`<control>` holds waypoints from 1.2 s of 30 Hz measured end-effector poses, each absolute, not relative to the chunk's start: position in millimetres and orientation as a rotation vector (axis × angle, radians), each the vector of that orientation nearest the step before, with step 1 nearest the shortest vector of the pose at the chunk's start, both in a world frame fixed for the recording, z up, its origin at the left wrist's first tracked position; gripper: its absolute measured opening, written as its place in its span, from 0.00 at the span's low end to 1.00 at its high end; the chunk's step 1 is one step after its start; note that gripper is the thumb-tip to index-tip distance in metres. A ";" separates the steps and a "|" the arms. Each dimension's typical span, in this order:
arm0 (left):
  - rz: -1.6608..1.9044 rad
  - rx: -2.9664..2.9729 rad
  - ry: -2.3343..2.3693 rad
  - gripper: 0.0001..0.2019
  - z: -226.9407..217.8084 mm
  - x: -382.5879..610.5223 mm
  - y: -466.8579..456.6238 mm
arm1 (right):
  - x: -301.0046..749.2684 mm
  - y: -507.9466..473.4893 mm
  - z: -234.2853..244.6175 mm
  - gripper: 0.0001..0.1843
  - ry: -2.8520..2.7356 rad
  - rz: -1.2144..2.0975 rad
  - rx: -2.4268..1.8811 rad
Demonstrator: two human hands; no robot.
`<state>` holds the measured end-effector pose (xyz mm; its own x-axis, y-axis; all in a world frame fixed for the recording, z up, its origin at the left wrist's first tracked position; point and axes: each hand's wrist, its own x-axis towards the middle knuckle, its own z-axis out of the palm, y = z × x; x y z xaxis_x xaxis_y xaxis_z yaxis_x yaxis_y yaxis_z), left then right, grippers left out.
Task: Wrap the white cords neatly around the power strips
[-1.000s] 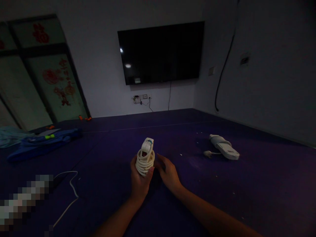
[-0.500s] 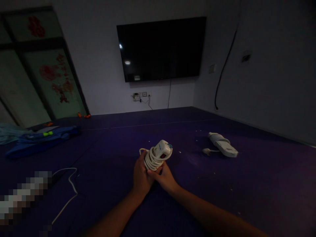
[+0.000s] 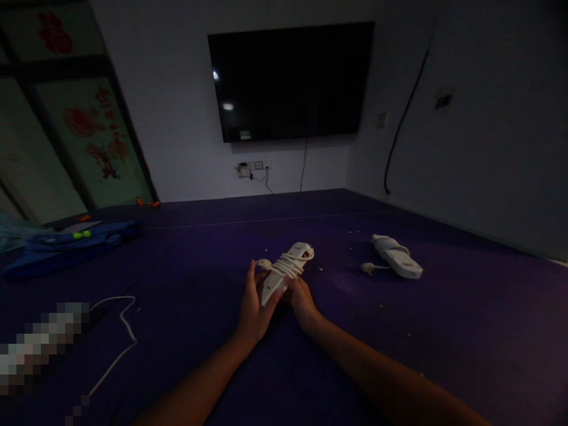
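A white power strip (image 3: 274, 286) with its cord (image 3: 287, 265) wound several times round the middle is between my hands. My left hand (image 3: 254, 310) grips its near end, thumb on one side and fingers on the other. The plug (image 3: 263, 264) sticks out on the left, by my left fingertips. My right hand (image 3: 303, 302) holds the strip's right side near the cord turns; its fingers are partly hidden beneath. A red switch (image 3: 306, 254) shows at the far end. To the right, a second white power strip (image 3: 404, 264) lies with its cord wrapped and its plug (image 3: 368, 268) loose.
The purple floor (image 3: 213, 331) stretches to the wall, dotted with small white scraps. Blue clothing (image 3: 66, 245) lies at the left, with a white cable (image 3: 128, 325) nearer me beside a blurred-out patch. A television (image 3: 293, 83) hangs above wall sockets (image 3: 252, 166).
The held power strip has tipped down from end-on, so its top face and plug now show. My left hand has opened out along its near end. The view has shifted slightly.
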<state>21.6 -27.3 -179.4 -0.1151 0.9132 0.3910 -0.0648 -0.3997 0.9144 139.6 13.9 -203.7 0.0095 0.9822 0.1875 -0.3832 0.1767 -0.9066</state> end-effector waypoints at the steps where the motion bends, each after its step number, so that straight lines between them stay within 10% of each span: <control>1: 1.636 1.367 1.021 0.41 -180.2 21.1 -26.1 | 140.4 16.0 -203.8 0.24 -0.979 1.311 -0.778; 10: 1.650 1.087 1.093 0.22 -180.7 21.9 -17.3 | 154.8 28.6 -191.7 0.26 -1.067 1.624 -0.818; 25: 1.432 1.043 0.777 0.57 -188.5 29.0 -18.9 | 153.6 24.1 -202.8 0.17 -1.252 1.664 -0.772; 36: 1.465 1.120 0.789 0.58 -181.9 28.6 -23.3 | 147.3 15.4 -200.1 0.19 -1.204 1.580 -0.723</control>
<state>28.6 -23.3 -181.9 0.0217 0.9746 0.2231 -0.3498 -0.2016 0.9149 147.3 15.4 -200.1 -0.3392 0.9354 0.0999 -0.3441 -0.0245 -0.9386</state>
